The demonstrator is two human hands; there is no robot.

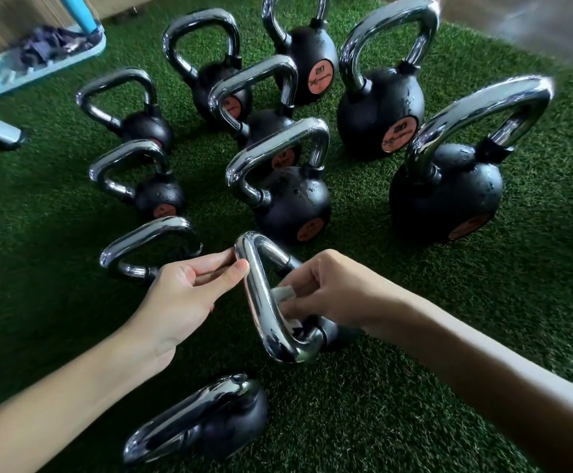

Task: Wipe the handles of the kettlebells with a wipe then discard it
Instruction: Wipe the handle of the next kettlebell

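A person's left hand [189, 295] pinches the top corner of a smooth, rounded chrome handle [261, 302] between thumb and fingertips. The right hand [329, 291], just to the handle's right, grips a crumpled white wipe [283, 293] pressed against the bar. Other kettlebells [291, 203], round matte-black bodies with shiny looped handles, stand beyond on bristly green turf [414, 387].

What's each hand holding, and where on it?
Left hand pinches the far corner of the shiny chrome kettlebell handle; right hand grips a crumpled white wipe, pressing it against that handle's inner side.
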